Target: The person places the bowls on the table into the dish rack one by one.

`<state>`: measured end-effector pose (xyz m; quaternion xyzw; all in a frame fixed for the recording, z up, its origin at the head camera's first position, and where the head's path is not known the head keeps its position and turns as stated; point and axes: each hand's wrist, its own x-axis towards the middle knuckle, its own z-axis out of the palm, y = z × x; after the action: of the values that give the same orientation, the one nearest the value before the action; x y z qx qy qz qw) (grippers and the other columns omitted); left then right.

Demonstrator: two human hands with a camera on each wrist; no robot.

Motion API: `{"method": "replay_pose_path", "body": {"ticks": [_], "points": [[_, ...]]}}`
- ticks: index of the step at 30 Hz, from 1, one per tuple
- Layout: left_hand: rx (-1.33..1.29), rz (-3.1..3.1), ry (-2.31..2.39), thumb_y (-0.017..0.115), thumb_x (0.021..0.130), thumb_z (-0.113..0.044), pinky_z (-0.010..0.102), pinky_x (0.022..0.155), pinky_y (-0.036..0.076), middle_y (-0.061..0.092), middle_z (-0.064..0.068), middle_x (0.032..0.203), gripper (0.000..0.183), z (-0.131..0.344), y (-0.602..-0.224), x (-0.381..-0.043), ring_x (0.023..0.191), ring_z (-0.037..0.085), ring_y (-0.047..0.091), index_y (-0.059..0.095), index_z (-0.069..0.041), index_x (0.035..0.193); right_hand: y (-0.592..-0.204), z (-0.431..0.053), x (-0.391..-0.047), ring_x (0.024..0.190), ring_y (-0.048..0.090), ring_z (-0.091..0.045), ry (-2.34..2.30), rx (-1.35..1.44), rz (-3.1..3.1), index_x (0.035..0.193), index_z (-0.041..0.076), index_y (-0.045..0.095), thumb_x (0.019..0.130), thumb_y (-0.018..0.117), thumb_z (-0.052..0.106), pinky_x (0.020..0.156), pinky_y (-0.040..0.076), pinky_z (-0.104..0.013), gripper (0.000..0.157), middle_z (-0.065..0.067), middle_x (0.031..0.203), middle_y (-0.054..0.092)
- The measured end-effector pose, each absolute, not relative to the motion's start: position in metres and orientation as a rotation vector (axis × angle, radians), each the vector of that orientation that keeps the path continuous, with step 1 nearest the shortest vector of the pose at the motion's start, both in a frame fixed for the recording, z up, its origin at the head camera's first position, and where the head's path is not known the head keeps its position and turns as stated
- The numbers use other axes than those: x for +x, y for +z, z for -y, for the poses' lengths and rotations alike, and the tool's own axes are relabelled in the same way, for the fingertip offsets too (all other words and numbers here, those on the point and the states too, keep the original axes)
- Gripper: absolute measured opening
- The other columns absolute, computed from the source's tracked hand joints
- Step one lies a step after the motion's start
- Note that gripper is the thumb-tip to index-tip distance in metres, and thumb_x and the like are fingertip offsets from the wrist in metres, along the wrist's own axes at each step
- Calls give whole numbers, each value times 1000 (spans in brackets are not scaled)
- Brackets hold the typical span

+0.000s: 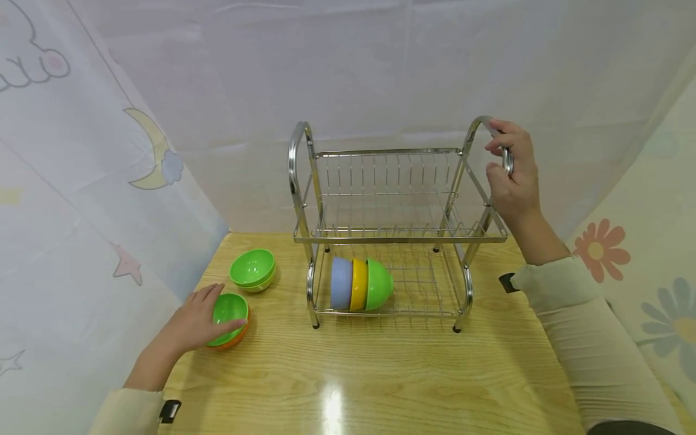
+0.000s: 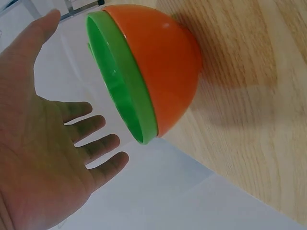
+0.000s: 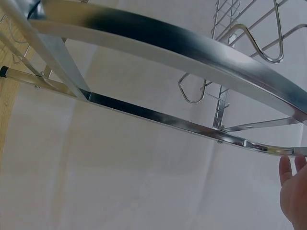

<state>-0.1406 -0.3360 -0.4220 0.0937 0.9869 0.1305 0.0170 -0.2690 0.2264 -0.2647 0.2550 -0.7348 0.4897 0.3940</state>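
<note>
My left hand hovers over a green bowl nested in an orange bowl at the table's left. Its fingers and thumb are spread, and the left wrist view shows them apart from the bowls. At the upper right, my right hand grips the right side rail of a two-tier chrome dish rack; in the right wrist view only some fingertips show at the rail. On the lower tier, a blue bowl, a yellow bowl and a green bowl stand tipped on their sides in a row.
Behind the left hand's bowls, another green bowl sits in a yellowish one. The wooden table runs under everything. Pale printed cloth hangs behind and at both sides.
</note>
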Motion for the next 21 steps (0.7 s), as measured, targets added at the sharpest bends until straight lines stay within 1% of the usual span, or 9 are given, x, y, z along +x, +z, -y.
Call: {"method": "replay_pose_path", "body": {"ticks": [3, 5, 10, 14, 18, 19, 21], "points": [[284, -3063, 411, 70, 83, -67, 73, 98, 40, 39, 34, 150, 108, 338, -426, -139, 133, 59, 36, 34, 9, 151, -258, -218, -259, 133, 43, -17, 1259, 625, 1863, 106, -16, 49, 79, 36, -7, 110, 33, -28, 31, -16, 146, 48], [282, -3063, 410, 71, 81, -68, 72, 97, 41, 39, 34, 149, 110, 339, -428, -139, 132, 59, 37, 34, 10, 150, -253, -212, -251, 140, 39, -20, 1264, 627, 1861, 104, -17, 48, 79, 36, -8, 114, 30, -28, 29, -22, 145, 47], [277, -3050, 419, 75, 77, -68, 71, 95, 44, 40, 35, 148, 115, 341, -432, -136, 130, 58, 41, 32, 10, 151, -246, -206, -241, 142, 39, -23, 1268, 655, 1856, 103, -18, 46, 79, 35, -8, 116, 28, -28, 28, -27, 145, 45], [272, -3032, 436, 79, 75, -66, 71, 94, 44, 39, 36, 148, 119, 343, -433, -134, 129, 58, 41, 29, 11, 151, -253, -215, -252, 143, 37, -24, 1254, 679, 1855, 103, -17, 47, 79, 36, -8, 117, 27, -30, 28, -23, 146, 46], [255, -3003, 457, 82, 72, -63, 71, 95, 43, 36, 37, 149, 122, 347, -435, -133, 130, 60, 39, 27, 12, 151, -263, -226, -268, 143, 37, -22, 1247, 688, 1846, 104, -15, 48, 78, 37, -7, 117, 28, -30, 29, -10, 146, 49], [249, -2996, 460, 83, 72, -63, 72, 95, 43, 35, 38, 149, 123, 348, -436, -133, 130, 60, 38, 26, 12, 151, -263, -226, -268, 143, 38, -22, 1244, 686, 1843, 103, -15, 49, 78, 37, -6, 117, 28, -30, 29, -10, 145, 50], [235, -2983, 469, 84, 70, -63, 72, 96, 42, 34, 38, 149, 125, 349, -437, -133, 130, 61, 38, 25, 13, 151, -260, -223, -263, 143, 37, -23, 1243, 684, 1847, 103, -16, 48, 78, 37, -6, 117, 28, -30, 29, -14, 145, 49]]}}
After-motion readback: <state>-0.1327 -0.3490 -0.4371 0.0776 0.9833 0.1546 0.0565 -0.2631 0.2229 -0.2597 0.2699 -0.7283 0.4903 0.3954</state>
